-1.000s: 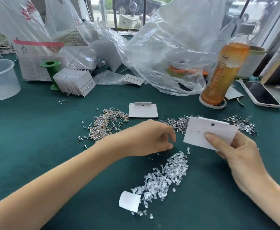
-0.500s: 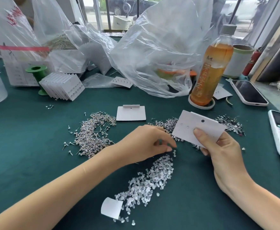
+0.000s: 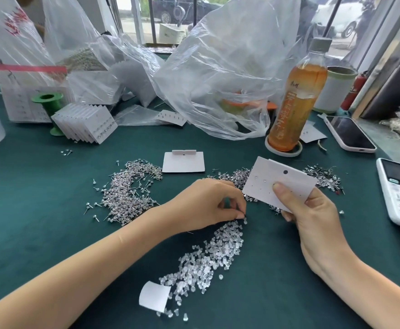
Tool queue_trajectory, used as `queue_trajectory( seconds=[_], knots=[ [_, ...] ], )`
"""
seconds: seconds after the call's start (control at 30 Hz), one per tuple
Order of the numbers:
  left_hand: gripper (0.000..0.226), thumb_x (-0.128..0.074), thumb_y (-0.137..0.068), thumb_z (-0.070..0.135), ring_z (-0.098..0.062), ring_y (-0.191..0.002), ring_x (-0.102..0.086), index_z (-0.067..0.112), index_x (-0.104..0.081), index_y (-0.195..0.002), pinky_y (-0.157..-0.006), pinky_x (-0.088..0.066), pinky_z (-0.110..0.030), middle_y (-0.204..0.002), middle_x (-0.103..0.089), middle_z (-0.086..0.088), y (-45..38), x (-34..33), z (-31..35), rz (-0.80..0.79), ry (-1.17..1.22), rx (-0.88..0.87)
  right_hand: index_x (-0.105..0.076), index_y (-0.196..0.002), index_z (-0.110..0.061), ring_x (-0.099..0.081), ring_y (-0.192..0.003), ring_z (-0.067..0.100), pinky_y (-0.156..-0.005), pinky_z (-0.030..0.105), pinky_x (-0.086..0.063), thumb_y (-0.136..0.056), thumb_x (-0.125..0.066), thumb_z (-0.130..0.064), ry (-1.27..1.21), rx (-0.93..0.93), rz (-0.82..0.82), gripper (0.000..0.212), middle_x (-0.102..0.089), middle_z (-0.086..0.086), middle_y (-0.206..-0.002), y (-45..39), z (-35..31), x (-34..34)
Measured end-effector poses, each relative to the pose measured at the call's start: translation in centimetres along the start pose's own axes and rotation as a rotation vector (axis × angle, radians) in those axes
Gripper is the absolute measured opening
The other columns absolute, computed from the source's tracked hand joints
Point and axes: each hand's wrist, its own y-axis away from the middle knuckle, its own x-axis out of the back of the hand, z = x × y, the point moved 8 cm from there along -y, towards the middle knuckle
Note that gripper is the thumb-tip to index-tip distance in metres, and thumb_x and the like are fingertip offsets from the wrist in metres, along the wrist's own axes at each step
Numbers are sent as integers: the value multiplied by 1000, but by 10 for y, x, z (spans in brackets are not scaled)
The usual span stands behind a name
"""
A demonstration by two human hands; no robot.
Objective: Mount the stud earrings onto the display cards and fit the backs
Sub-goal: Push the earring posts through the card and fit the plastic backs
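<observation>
The display card [image 3: 286, 184] is the center of it all: the right hand [image 3: 313, 217] holds it tilted up off the counter [image 3: 40, 210], thumb pressed on the face and the other fingers curled behind, probably so the back side stays reachable for pushing backs on. A couple of tiny studs look to be seated near its top left already, with empty holes below, so the person seems early on with this card.

At about 8 o'clock from the card, the left hand [image 3: 208, 205] is curled down with thumb and forefinger pinched together right at the top end of the clear backs pile [image 3: 208, 260]. Looks like it's plucking a single back, though whether one is actually caught between the fingertips is too small to tell.

That pile trails off toward 7 o'clock, ending at a curled paper scrap [image 3: 154, 296]. Loose studs [image 3: 128, 188] sit in a heap at 9 o'clock, with more just behind the card, all within easy reach. A blank card [image 3: 183, 161] lies flat at 10 o'clock. Further out, the tea bottle [image 3: 296, 96] stands at 12 o'clock, and a stack of finished cards [image 3: 87, 123] at 10 o'clock.
</observation>
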Motion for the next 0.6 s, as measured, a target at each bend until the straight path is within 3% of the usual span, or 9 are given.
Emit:
queue_trajectory(
  seconds=[0.2,0.33,0.43,0.5,0.6],
  knots=[
    [11,-71,-80,8,3,-50,-50,17,-65,-76,-52,-37,-8,-58,-60,22,6,5,-15,89,344,122,-76,-72,-30,-42,-61,13,-48,13,-36,-63,-73,-29,-34,8,-16,10,-67,-10,-70,1,-1,-1],
    [11,-69,-80,1,-7,-60,-62,12,-67,-81,-60,-46,-13,-68,-67,11,11,13,-22,156,522,162,-76,-73,-25,-41,-52,5,-46,12,-35,-61,-74,-29,-31,34,-7,12,-66,-11,-67,2,-3,-2],
    [13,-67,-83,2,-9,-65,-66,13,-71,-86,-62,-47,-13,-76,-71,-1,15,17,-27,204,610,204,-71,-79,-18,-50,-47,-4,-49,6,-39,-71,-73,-15,-10,91,-31,9,-66,-14,-61,4,-7,-5],
    [11,-69,-82,4,-8,-68,-68,14,-73,-84,-59,-46,-13,-79,-73,-5,18,18,-29,230,656,238,-70,-79,-19,-57,-51,-6,-52,5,-42,-75,-73,-8,49,150,-49,12,-67,-16,-60,6,-11,-9],
    [6,-68,-81,4,-12,-71,-70,9,-71,-84,-55,-48,-16,-80,-75,-5,21,20,-32,249,739,281,-73,-82,-22,-66,-70,-1,-63,8,-47,-69,-74,-22,153,267,-96,14,-74,-12,-77,14,-17,-14]
  ],
)
